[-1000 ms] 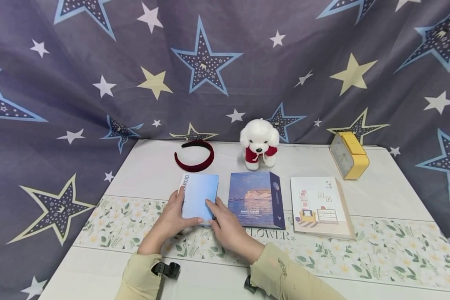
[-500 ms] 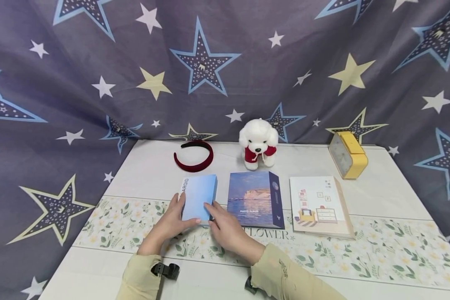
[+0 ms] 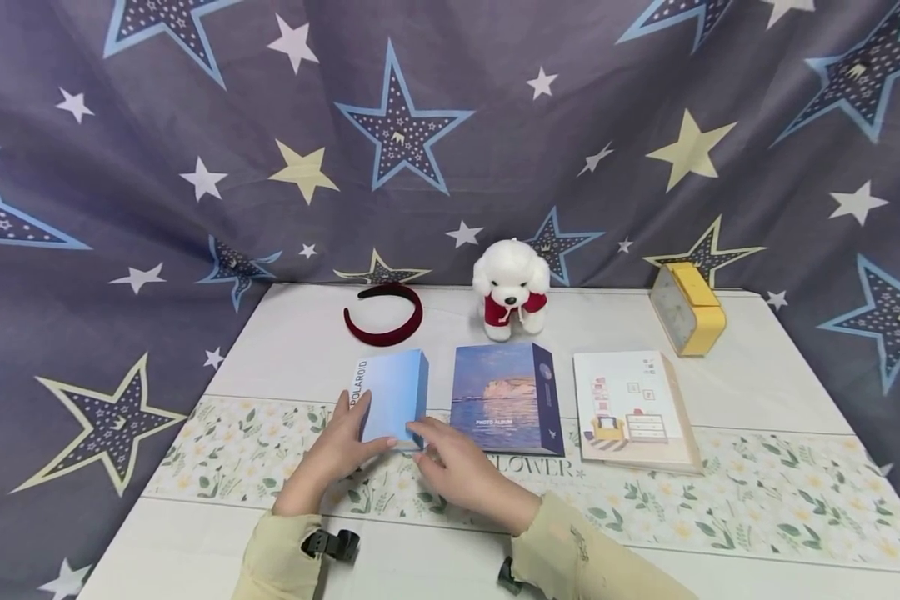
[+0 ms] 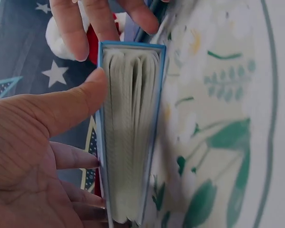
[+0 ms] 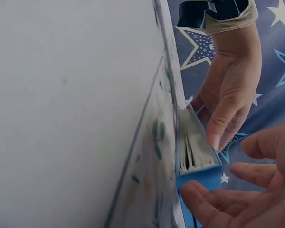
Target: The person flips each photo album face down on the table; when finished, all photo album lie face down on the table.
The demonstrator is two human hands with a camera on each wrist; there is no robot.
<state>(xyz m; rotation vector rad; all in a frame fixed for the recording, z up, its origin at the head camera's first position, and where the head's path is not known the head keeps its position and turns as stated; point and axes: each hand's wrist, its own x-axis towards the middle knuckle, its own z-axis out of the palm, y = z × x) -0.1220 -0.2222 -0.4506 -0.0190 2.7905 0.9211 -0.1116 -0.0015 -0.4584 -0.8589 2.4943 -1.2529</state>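
A light blue album (image 3: 392, 398) marked POLAROID lies flat, left of the other books. My left hand (image 3: 337, 446) is at its left and near sides, fingers fairly straight over the left edge. In the left wrist view the thumb (image 4: 97, 85) touches the cover edge, beside the white page ends. My right hand (image 3: 468, 471) is at the near right corner, its fingertips by the blue spine. From the right wrist camera, the right hand's fingers (image 5: 204, 204) look loosely spread; whether they press on the album, I cannot tell.
Right of the album lie a dark blue photo album (image 3: 498, 400) and a white illustrated book (image 3: 630, 408). Behind stand a dark red headband (image 3: 412, 321), a white plush dog (image 3: 512, 283) and a yellow clock (image 3: 693, 312). A star-patterned curtain (image 3: 270, 108) hangs behind the table.
My right hand has drawn back from the cover toward the near right corner. My left fingers have slid slightly nearer, showing more lettering. The album's blue spine shows more. The view has shifted slightly.
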